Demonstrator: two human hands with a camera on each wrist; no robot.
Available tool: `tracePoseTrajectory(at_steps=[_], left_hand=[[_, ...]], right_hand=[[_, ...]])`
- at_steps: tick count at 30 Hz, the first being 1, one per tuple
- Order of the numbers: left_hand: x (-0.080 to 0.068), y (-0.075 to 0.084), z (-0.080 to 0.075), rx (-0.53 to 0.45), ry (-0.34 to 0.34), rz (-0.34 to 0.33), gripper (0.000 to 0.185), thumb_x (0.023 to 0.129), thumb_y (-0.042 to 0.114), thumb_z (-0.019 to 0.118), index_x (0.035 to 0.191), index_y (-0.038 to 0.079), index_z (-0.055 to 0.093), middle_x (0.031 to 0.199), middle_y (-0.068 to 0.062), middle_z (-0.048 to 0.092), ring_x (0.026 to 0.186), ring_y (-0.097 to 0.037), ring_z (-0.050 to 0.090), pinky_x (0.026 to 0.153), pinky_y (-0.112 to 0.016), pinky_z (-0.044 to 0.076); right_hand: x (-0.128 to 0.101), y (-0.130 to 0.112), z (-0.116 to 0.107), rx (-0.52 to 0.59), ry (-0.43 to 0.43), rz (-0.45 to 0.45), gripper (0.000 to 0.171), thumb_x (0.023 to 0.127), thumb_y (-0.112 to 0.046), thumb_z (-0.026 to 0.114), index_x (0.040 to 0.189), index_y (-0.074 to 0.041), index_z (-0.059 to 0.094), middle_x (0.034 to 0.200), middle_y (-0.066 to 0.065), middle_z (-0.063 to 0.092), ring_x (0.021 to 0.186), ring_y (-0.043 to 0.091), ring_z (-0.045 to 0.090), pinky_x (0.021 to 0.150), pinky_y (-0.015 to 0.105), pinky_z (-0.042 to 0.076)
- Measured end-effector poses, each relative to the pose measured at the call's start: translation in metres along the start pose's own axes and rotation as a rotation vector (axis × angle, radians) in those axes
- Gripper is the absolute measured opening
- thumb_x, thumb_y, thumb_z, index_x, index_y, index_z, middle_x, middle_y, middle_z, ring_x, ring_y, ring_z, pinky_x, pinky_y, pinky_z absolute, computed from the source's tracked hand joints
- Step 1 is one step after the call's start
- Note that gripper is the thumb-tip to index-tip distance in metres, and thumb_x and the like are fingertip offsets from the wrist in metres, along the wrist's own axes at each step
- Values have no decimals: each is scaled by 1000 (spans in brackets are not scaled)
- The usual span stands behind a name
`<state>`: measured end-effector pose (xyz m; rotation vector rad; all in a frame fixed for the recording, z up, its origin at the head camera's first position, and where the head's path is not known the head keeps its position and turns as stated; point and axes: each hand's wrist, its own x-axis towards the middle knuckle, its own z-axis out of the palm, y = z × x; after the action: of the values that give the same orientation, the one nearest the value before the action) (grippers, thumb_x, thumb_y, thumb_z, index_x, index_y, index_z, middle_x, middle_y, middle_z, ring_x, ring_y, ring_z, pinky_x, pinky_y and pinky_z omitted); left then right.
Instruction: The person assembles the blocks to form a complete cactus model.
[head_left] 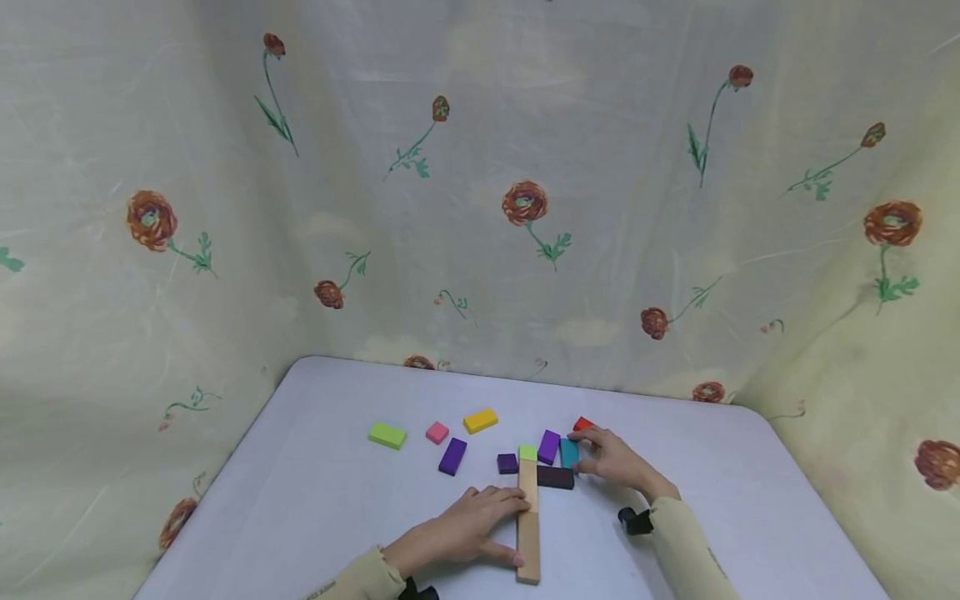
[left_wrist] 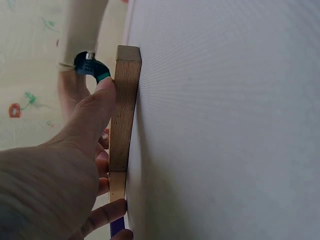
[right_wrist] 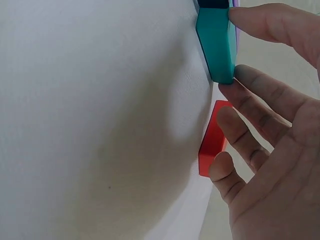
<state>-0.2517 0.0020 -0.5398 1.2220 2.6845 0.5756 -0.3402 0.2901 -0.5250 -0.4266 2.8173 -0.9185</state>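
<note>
Two plain wooden blocks stand end to end in a line on the table, the nearer one (head_left: pixel 528 550) and the farther one (head_left: pixel 528 483). My left hand (head_left: pixel 474 527) rests along their left side, thumb on the nearer block and fingertips on the farther. On the right, my right hand (head_left: pixel 613 460) pinches a teal block (right_wrist: pixel 218 45) by its two ends, thumb at one and fingertips at the other. That block lies at the far side of a dark brown block (head_left: pixel 555 477), beside a purple block (head_left: pixel 549 447). A red block (right_wrist: pixel 212 140) sits just beyond my right fingers.
A small lime block (head_left: pixel 528 452) caps the wooden line, with a dark purple block (head_left: pixel 507 463) at its left. Farther left lie a violet block (head_left: pixel 452 457), a yellow block (head_left: pixel 480 421), a pink block (head_left: pixel 437 432) and a lime-green block (head_left: pixel 387 435). Flowered cloth (head_left: pixel 480 167) hangs behind the table.
</note>
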Motion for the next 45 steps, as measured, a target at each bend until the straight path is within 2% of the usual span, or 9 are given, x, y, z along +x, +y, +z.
tracePoseTrajectory(at_steps=[5, 11, 18, 23, 27, 30, 36, 40, 45], left_hand=[[0, -1, 0, 0, -3, 1, 75, 71, 71, 49, 133, 30, 41, 140, 9, 36, 125, -14, 37, 93, -50, 35], [2, -1, -2, -18, -23, -17, 75, 70, 71, 49, 134, 31, 40, 140, 10, 35, 126, -14, 36, 94, -52, 34], [1, -1, -2, -19, -30, -23, 75, 70, 71, 48, 134, 32, 39, 141, 10, 35, 126, -14, 35, 94, -52, 33], [1, -2, -1, -12, -18, -13, 75, 70, 71, 49, 134, 31, 40, 141, 10, 35, 126, -14, 36, 94, -51, 34], [1, -1, 1, -7, -20, -3, 76, 70, 71, 48, 134, 31, 40, 140, 10, 36, 125, -13, 36, 92, -48, 35], [2, -1, 1, -13, -27, -5, 76, 70, 72, 48, 134, 31, 40, 140, 10, 36, 125, -13, 36, 92, -47, 36], [3, -1, 1, -9, -31, -11, 76, 69, 73, 47, 134, 32, 40, 140, 11, 36, 125, -13, 36, 91, -46, 37], [2, -1, 0, 2, -20, -4, 77, 70, 72, 47, 134, 31, 40, 140, 10, 36, 126, -13, 36, 92, -48, 36], [0, -1, -1, 12, -8, 0, 76, 71, 72, 47, 134, 30, 40, 141, 9, 35, 126, -14, 36, 91, -47, 36]], right_hand=[[0, 1, -4, 10, 49, 43, 48, 79, -21, 69, 125, -17, 54, 128, 6, 49, 113, 28, 44, 93, 52, 37], [0, 5, -19, -19, 140, 23, 49, 80, -10, 64, 127, -18, 51, 130, 7, 46, 116, 31, 39, 90, 58, 36], [6, 13, -32, -81, 77, 8, 56, 77, -2, 59, 129, -19, 48, 133, 6, 44, 117, 31, 33, 90, 60, 34], [13, 20, -33, -108, 18, 41, 65, 75, 9, 50, 133, -20, 44, 137, 6, 40, 119, 31, 29, 93, 63, 27], [17, 24, -28, -118, -26, 91, 70, 76, 11, 51, 135, -24, 42, 137, 6, 40, 117, 31, 32, 93, 60, 30], [18, 26, -23, -115, -40, 124, 71, 76, 11, 53, 136, -26, 42, 138, 5, 39, 119, 31, 31, 94, 59, 31], [19, 25, -23, -136, -13, 92, 61, 78, 6, 56, 133, -17, 45, 136, 9, 41, 117, 32, 33, 95, 57, 31], [20, 27, -25, -194, 22, 110, 54, 78, -10, 68, 128, -12, 50, 130, 13, 45, 115, 32, 37, 92, 56, 35], [21, 30, -26, -235, 56, 154, 58, 73, -28, 75, 123, -9, 53, 125, 13, 48, 111, 31, 40, 88, 54, 38]])
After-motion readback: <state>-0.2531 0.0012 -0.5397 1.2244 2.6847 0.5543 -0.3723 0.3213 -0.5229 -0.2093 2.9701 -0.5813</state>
